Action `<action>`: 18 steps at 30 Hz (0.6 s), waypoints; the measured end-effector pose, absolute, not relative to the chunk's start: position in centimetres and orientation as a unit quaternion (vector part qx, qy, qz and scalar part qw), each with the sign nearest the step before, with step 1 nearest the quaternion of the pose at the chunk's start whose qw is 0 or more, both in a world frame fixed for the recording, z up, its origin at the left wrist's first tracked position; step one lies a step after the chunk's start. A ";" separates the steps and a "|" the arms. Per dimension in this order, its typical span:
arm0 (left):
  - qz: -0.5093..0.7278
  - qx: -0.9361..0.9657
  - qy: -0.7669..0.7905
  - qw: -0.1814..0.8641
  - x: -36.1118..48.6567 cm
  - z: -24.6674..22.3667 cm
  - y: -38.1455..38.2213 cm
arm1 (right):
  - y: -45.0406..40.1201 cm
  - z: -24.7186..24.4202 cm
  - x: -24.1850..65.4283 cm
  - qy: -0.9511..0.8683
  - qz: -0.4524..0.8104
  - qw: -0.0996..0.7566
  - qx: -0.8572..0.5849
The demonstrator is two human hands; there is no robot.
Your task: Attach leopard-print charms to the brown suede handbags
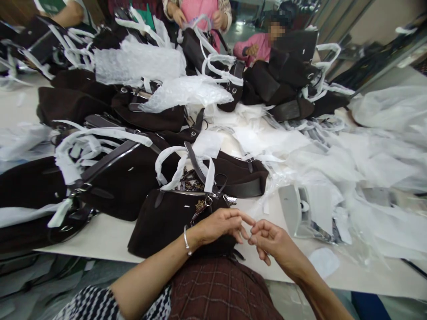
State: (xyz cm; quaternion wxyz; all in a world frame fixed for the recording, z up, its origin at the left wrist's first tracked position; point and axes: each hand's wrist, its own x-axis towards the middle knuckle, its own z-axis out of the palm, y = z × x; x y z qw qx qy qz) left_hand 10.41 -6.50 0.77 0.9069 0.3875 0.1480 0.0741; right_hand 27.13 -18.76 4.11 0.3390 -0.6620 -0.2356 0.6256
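A dark brown handbag stands at the table's front edge, its handles wrapped in white, with a chain and a gold-coloured charm at its top right. My left hand, below a silver bracelet on the wrist, is in front of the bag's right part, fingers loosely bent. My right hand is just right of it, over the table, with thumb and fingertips pinched together. The fingertips of both hands meet or nearly meet. Anything between them is too small to make out.
More dark bags with wrapped handles lie to the left and behind. White sheets and clear plastic cover the right side, near a grey-white packet. Across the table, a person in a pink apron handles a bag; other people are nearby.
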 end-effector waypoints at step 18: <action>0.168 0.321 0.342 0.867 5.1 -0.9 -6.5 | -16.5 5.3 28.2 -0.497 0.444 0.148 -0.730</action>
